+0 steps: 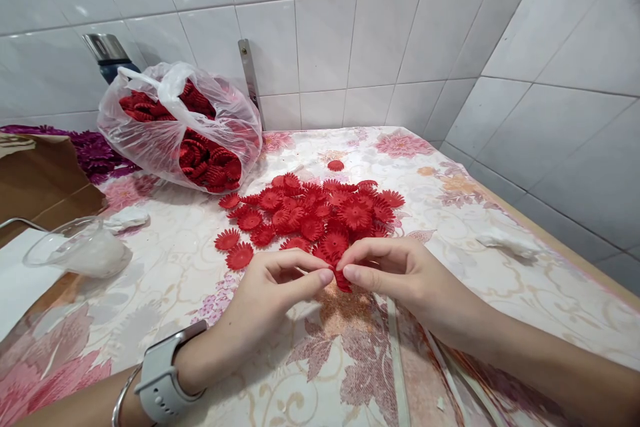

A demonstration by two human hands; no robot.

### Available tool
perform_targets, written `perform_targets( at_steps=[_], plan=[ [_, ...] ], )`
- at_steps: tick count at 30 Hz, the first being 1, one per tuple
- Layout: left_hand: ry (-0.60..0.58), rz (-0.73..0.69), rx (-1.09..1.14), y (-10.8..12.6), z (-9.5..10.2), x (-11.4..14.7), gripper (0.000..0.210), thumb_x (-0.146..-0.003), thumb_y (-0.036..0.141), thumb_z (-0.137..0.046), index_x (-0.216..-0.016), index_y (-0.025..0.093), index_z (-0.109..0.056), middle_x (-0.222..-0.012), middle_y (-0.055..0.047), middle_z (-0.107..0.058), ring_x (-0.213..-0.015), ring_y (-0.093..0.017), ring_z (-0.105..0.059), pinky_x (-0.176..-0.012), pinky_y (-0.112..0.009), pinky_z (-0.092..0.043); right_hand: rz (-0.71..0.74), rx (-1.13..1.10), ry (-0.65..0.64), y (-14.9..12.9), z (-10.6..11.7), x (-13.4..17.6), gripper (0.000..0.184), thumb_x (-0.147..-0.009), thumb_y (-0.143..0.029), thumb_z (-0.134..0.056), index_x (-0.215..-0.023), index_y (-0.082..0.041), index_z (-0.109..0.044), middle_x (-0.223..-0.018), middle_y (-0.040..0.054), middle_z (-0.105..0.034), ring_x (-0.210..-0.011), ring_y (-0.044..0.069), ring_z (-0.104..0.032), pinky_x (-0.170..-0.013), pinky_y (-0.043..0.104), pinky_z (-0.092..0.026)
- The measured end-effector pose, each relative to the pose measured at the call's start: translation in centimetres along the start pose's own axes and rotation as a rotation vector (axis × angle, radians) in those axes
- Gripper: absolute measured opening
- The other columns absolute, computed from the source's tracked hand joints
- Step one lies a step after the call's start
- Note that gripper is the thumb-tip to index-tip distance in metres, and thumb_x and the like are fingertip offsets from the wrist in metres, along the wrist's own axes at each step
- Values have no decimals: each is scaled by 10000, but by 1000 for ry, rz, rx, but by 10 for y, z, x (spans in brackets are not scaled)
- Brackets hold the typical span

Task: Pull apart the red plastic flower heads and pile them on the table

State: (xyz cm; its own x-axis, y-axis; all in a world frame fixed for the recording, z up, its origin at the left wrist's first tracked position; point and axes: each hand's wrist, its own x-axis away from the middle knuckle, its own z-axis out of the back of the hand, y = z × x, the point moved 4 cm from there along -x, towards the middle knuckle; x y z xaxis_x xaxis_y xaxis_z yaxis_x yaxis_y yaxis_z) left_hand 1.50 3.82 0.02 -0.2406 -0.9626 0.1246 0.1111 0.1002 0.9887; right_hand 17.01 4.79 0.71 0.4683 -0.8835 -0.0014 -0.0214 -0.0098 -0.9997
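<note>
In the head view, you have a red flower piece up between your two hands, at the near edge of the heap of red flower pieces on the floral tablecloth. The likeliest trouble from here, I'd judge, is tearing or creasing: the petals look thin, and your hands meet on a very small area, so an uneven pull could bend or split one. A slack pinch might instead let the piece drop among its look-alikes, where you could lose track of it. Your knuckles are also close enough to the heap that a wide sweep could scatter it. Off to your left, the clear plastic cup lies tilted, and a stray elbow might roll it. As for pose, your left hand comes in from the lower left, thumb and index fingertip brought together at the piece's left edge; your right hand mirrors it from the right, thumb and index closed on the other edge. Both seem to pinch it, though your fingertips hide the exact contact. Your left wrist, wearing a watch, is low over the cloth, and your right forearm slants across some pale strips.
</note>
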Motion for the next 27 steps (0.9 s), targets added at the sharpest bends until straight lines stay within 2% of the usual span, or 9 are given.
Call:
perform_targets(
  at_steps=[10,13,19,27],
  plan=[
    [15,-18,3,1,0,1,83,-737,230,-672,-680,189,-716,-669,8,-633,-653,-125,-535,-615,-231,-397,-22,49,20,-1,1,0,98,-757,-225,-637,-683,-161,-643,-649,-3,-614,-592,103,-538,-532,213,-419],
    [-27,-13,21,2,-2,1,114,-766,254,-649,-696,190,-711,-670,12,-631,-661,-122,-536,-625,-224,-395,-8,58,22,-1,0,0,82,-738,-209,-650,-673,-161,-636,-629,-8,-603,-575,101,-527,-522,214,-416],
    [-129,35,81,0,-9,0,109,-709,259,-712,-653,171,-680,-648,15,-618,-641,-121,-540,-609,-219,-399,-17,103,-2,2,-3,1,110,-708,-232,-706,-662,-154,-643,-606,-9,-594,-552,103,-511,-491,215,-400],
    [-127,110,178,-2,-8,0,114,-740,266,-665,-700,173,-719,-619,20,-574,-580,-93,-486,-546,-196,-367,7,8,-14,-1,5,-2,67,-770,-223,-649,-727,-176,-666,-670,-11,-646,-630,109,-583,-584,222,-451]
  ],
)
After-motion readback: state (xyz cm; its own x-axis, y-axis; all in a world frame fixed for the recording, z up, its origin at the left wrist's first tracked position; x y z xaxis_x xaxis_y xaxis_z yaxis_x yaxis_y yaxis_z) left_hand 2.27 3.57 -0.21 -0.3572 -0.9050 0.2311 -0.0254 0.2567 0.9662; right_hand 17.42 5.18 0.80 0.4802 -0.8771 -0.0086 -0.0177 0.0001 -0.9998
